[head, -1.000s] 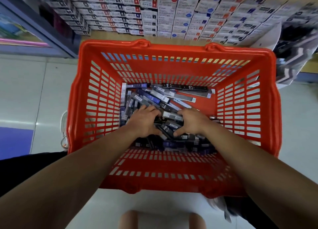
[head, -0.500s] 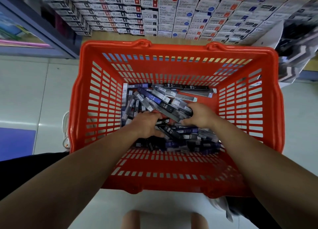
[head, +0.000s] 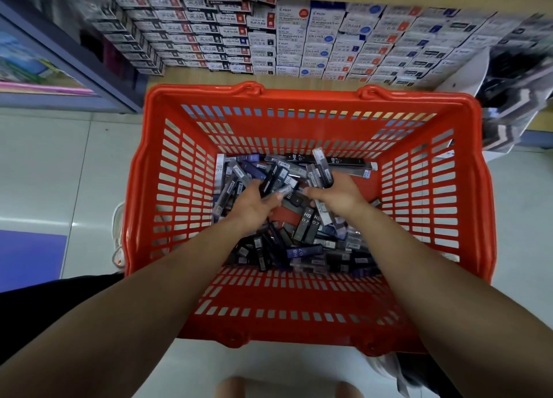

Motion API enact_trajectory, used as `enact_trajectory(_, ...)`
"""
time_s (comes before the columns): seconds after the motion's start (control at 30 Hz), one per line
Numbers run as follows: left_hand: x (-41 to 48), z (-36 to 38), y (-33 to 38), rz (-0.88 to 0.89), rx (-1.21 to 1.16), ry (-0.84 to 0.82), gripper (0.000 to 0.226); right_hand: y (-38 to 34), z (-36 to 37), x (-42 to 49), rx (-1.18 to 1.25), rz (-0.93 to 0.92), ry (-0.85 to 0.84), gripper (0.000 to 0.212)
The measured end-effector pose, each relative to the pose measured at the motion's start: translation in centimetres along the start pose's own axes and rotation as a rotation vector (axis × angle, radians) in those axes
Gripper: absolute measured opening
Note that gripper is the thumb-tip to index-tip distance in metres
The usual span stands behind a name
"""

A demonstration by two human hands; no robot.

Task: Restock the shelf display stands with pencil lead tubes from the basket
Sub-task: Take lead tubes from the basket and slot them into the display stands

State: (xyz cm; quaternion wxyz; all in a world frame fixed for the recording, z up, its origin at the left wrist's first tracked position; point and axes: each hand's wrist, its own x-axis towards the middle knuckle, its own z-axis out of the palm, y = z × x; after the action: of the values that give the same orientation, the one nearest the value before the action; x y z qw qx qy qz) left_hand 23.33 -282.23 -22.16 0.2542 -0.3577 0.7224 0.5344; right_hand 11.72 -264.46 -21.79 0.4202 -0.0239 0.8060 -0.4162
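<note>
- The right hand point(head: 338, 195) is closed around a small bundle of tubes point(head: 322, 170). The thumb and curled fingers clamp the lower ends, and the upper ends stick up and away from the person, fanned slightly apart.
- The left hand point(head: 254, 204) holds a few dark tubes point(head: 273, 180). The thumb lies across them from the right and the fingers are tucked under them, so I cannot tell how many it has.
- The two hands sit close together, almost thumb to thumb, over the middle of the heap, with both forearms reaching in over the near rim.
- The rest of the pencil lead tubes point(head: 302, 249) lie loose and crisscrossed on the bottom of the basket, black, grey and blue-purple. Several show "HB 0.7" in white print.
- A long black row of tubes lies flat against the far edge of the heap, and one pale tube stands along its left edge.
- The red basket point(head: 299, 306) has slotted walls and stands on a pale tiled floor point(head: 59, 173), with its two handle hinges at the far rim.
- Just beyond the basket, stacked stationery boxes point(head: 299, 44) fill the low shelf in tight rows.
- A purple mat point(head: 30, 257) lies on the floor to the left, well apart from the basket.
</note>
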Motion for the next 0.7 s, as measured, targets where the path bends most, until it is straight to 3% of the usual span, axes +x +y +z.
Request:
enact_trajectory(0.2,0.1,1.4,1.1,-0.041,-0.026,-0.009,0.08,0.1,1.3,0.1,0.012,0.051,-0.013,0.019)
enact_trajectory(0.37,0.8,1.5,1.0,0.017,0.005,-0.028,0.039,0.3,1.6,0.0,0.029,0.059,-0.027,0.011)
enact_trajectory(0.5,0.6,1.5,1.6,-0.026,-0.077,-0.005,0.059,0.5,1.8,0.1,0.097,0.092,-0.021,0.017)
enact_trajectory(0.7,0.4,1.4,1.2,0.002,-0.068,0.004,0.044,0.8,2.0,0.3,0.072,0.078,-0.01,0.031)
